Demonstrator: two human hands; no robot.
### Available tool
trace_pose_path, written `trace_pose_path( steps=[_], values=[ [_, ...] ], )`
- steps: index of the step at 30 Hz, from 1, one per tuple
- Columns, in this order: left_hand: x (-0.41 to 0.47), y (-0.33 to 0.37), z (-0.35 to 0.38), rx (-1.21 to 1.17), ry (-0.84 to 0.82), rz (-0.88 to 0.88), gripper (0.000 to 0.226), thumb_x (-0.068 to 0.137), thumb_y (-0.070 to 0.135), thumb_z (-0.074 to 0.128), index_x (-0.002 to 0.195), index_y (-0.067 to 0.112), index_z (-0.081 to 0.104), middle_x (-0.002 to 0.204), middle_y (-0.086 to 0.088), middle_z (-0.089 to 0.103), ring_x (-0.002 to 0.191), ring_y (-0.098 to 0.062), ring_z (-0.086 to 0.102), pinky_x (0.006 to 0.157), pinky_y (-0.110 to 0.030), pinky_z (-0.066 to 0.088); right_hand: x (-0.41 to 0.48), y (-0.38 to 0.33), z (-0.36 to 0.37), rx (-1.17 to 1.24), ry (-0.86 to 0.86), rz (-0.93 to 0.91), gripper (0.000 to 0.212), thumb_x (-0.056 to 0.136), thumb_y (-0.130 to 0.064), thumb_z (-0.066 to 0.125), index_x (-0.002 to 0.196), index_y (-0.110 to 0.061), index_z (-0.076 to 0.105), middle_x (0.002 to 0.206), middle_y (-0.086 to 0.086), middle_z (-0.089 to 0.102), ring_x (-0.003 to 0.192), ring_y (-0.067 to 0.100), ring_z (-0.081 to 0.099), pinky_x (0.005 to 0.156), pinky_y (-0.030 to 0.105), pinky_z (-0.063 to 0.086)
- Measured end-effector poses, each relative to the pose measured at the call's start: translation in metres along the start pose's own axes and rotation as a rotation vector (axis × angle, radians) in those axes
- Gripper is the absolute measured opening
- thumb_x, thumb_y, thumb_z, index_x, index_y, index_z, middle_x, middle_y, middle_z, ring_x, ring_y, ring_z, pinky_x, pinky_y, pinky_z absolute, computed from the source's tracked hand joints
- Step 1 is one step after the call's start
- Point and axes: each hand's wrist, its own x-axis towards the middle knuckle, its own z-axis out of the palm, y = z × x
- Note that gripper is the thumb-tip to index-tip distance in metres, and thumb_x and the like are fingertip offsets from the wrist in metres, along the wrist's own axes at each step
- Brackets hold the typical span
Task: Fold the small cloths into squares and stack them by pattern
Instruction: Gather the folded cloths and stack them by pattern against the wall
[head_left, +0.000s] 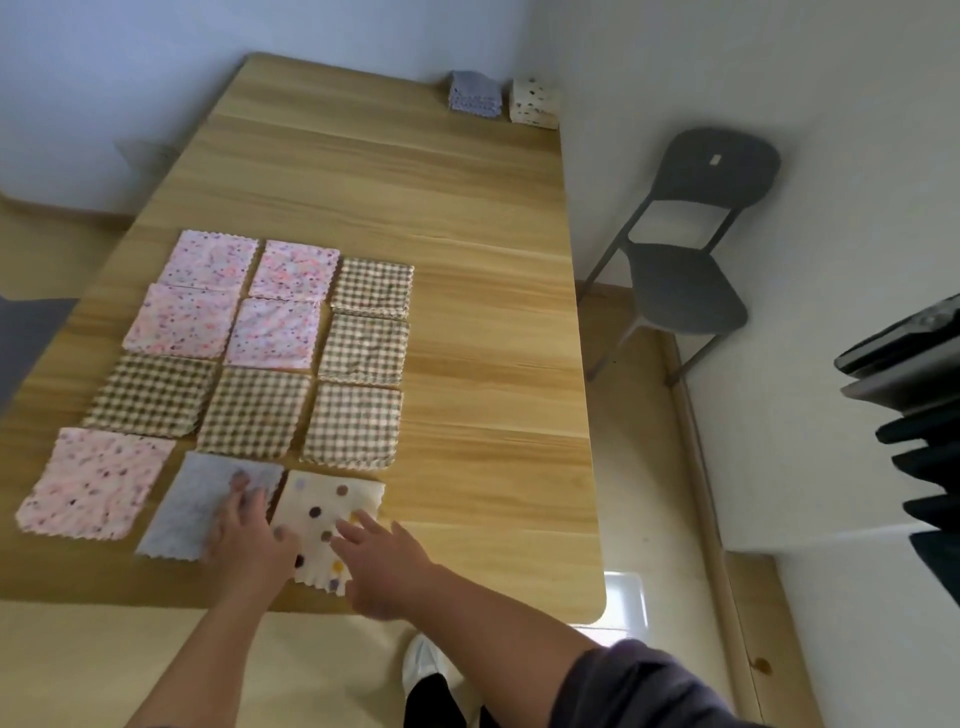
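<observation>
Grey cloth (195, 501) pressed flat by left hand (249, 538), fingers straight, nothing gripped. Cream dotted cloth (340, 501) laid just right, near tabletop (493, 364) edge, nearest right hand (387, 558); grip wide, nothing held.

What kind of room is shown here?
Probably a plain room in a home or a small office: a long wooden table by white walls, a grey chair, and small cloths in rows.
</observation>
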Motion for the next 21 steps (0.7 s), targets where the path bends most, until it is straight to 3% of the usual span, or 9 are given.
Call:
trace_pose_path(
  steps=[7,14,17,19,21],
  values=[
    [-0.029,0.024,0.015,0.053,-0.036,0.102,0.055,0.091,0.026,0.053,0.143,0.019,0.037,0.158,-0.007,0.016,0.139,-0.031,0.024,0.108,-0.045,0.031,-0.021,0.038,0.008,-0.023,0.032,0.148,0.056,0.100,-0.018,0.040,0.153,-0.019,0.023,0.161,-0.007,0.012,0.149,0.012,0.001,0.119,0.046,0.005],
    [-0.075,0.070,0.039,0.012,-0.156,0.267,0.052,0.091,0.030,0.054,0.141,0.024,0.041,0.152,-0.004,0.030,0.134,-0.026,0.032,0.107,-0.038,0.033,-0.076,0.089,0.009,0.061,0.194,0.362,0.045,0.096,-0.014,0.041,0.139,-0.024,0.048,0.151,-0.009,0.037,0.138,0.012,0.034,0.113,0.032,0.028],
    [-0.074,0.086,0.048,-0.108,-0.273,0.309,0.048,0.092,0.024,0.054,0.139,0.018,0.045,0.151,-0.005,0.033,0.137,-0.026,0.031,0.110,-0.037,0.030,-0.090,0.097,0.010,0.077,0.271,0.451,0.044,0.090,-0.007,0.042,0.128,-0.021,0.059,0.138,-0.006,0.052,0.115,0.020,0.054,0.096,0.029,0.044],
    [-0.069,0.091,0.048,-0.276,-0.303,0.313,0.037,0.093,0.014,0.053,0.130,0.013,0.052,0.134,-0.004,0.050,0.127,-0.024,0.044,0.101,-0.034,0.039,-0.098,0.102,0.009,0.085,0.289,0.499,0.041,0.090,-0.006,0.042,0.124,-0.019,0.061,0.130,-0.003,0.057,0.107,0.022,0.057,0.089,0.030,0.046],
    [-0.067,0.089,0.042,-0.426,-0.224,0.279,0.030,0.091,0.006,0.054,0.120,0.013,0.059,0.118,0.002,0.057,0.114,-0.022,0.055,0.092,-0.034,0.046,-0.101,0.106,0.009,0.100,0.326,0.526,0.037,0.091,-0.008,0.043,0.121,-0.019,0.063,0.125,-0.002,0.059,0.107,0.020,0.057,0.090,0.030,0.046]
  ],
)
